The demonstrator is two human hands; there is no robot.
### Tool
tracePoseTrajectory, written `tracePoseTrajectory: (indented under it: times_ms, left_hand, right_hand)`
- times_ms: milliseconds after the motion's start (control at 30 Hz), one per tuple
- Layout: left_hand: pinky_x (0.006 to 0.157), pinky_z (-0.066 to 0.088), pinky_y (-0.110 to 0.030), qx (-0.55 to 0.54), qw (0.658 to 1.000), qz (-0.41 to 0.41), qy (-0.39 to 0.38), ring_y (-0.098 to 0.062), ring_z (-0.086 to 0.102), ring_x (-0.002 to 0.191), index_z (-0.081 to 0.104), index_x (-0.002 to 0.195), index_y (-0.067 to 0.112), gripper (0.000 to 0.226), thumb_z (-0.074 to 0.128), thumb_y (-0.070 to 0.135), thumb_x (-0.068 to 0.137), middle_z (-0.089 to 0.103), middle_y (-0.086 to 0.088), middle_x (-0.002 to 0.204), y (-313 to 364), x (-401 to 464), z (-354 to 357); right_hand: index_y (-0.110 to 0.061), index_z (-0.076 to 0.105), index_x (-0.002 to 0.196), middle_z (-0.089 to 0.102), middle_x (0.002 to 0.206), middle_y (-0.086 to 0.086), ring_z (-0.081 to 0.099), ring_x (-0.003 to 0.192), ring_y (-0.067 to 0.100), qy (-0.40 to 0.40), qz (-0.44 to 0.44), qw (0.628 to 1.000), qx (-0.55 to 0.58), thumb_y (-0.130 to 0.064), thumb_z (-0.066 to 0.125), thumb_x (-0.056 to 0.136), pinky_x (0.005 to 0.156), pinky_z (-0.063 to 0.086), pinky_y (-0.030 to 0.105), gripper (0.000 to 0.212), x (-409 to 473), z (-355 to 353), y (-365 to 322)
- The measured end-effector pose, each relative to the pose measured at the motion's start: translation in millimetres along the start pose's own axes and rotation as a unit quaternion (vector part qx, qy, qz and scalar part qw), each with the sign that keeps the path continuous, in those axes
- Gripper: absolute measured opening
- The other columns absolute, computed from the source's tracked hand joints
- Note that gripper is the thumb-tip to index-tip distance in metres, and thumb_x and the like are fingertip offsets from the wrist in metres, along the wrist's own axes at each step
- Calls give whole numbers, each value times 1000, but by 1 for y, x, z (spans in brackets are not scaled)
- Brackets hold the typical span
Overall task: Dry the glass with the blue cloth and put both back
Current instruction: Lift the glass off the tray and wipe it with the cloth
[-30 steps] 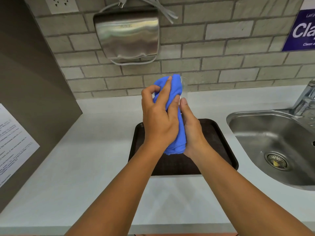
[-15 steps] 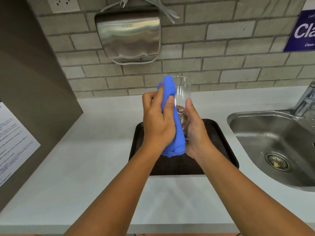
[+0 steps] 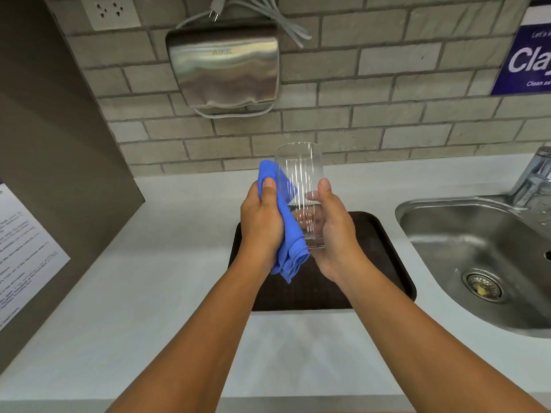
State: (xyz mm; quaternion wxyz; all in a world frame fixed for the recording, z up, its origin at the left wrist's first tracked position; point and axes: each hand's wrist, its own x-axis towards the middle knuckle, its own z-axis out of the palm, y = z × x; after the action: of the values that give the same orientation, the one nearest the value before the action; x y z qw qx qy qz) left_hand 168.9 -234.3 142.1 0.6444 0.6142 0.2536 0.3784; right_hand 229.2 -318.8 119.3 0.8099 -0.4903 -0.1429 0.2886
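While both grips work above the brown tray on the white worktop | sink beside right grip, clamped on glass | left grip clamped on blue cloth | cloth now off the glass's upper half

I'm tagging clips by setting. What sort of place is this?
Probably a shared pantry or washroom counter: a steel sink, a wall-mounted hand dryer, and a printed notice.

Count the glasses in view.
1. The glass is held upright above the tray, gripped low by the right hand, with the cloth in the left hand against its side. None visible elsewhere.
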Motion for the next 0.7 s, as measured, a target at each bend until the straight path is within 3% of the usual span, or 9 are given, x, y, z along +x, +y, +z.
tracePoseTrajectory:
  times_ms: [100, 167, 233, 367, 500, 567, 600, 667, 700]
  left_hand:
    - [62, 45, -14, 73, 994, 75, 20, -4, 57, 72, 58, 102, 26, 24, 37, 38, 101, 59, 4, 90, -3, 1, 1]
    - [66, 41, -5, 118, 982, 145, 19, 6, 56, 79, 53, 98, 31, 17, 37, 34, 102, 54, 6, 98, -4, -4, 2]
    - [69, 39, -2, 141, 971, 194, 15, 13, 53, 83, 56, 107, 26, 20, 38, 32, 102, 50, 5, 101, -4, -8, 5]
    - [72, 45, -7, 188, 950, 248, 12, -1, 56, 93, 50, 136, 18, 39, 44, 31, 100, 44, 4, 112, -7, -9, 7]
    - [73, 43, -4, 174, 940, 293, -18, 7, 54, 89, 53, 135, 19, 41, 49, 32, 97, 43, 2, 110, -2, -6, 5]
    - [75, 51, -15, 102, 978, 177, -29, 2, 62, 85, 62, 120, 17, 35, 48, 39, 96, 56, -1, 105, -1, 5, 2]
    - [80, 57, -31, 37, 996, 63, -45, -12, 66, 88, 65, 112, 17, 33, 49, 41, 96, 64, -6, 103, 0, 10, 0]
    - [87, 55, -48, -77, 985, -126, -87, -35, 66, 91, 67, 111, 12, 36, 50, 41, 97, 69, -18, 102, -2, 14, -6]
    - [88, 55, -48, -89, 978, -158, -100, -36, 66, 92, 65, 116, 8, 40, 50, 40, 97, 69, -20, 103, -3, 14, -9]
  right_hand:
    - [-26, 69, 108, 77, 80, -4, 75, 71, 11, 3, 4, 998, -59, -71, 54, 84, 61, 58, 30, 53, -1, 3, 1]
    - [-21, 69, 104, 76, 80, 0, 76, 75, 17, -7, 0, 998, -62, -76, 69, 62, 67, 60, 34, 70, -2, 7, 1]
    - [-15, 68, 100, 75, 84, 7, 74, 79, 23, -2, -7, 999, -45, -70, 83, 46, 76, 61, 39, 78, -4, 10, 2]
    - [-12, 63, 113, 77, 91, 7, 75, 86, 25, 10, -26, 1000, 0, -58, 88, 56, 79, 61, 41, 77, -3, 7, 5]
    - [-15, 65, 116, 69, 98, 12, 68, 90, 29, -28, 11, 999, 13, -65, 80, 62, 84, 58, 46, 75, -4, 3, 0]
    - [-18, 71, 109, 68, 95, 14, 67, 87, 30, -71, 41, 995, 54, -67, 76, 61, 85, 55, 47, 68, -3, 0, -2]
    - [-19, 73, 104, 67, 91, 13, 66, 83, 29, -99, 49, 991, 74, -66, 73, 65, 82, 54, 45, 61, -3, -2, -3]
    - [-19, 75, 100, 66, 85, 9, 65, 76, 24, -135, 62, 985, 92, -64, 66, 75, 75, 52, 39, 52, -3, -4, -3]
    - [-19, 76, 100, 69, 86, 7, 68, 76, 22, -144, 70, 983, 95, -63, 64, 78, 73, 54, 37, 51, -4, -5, -3]
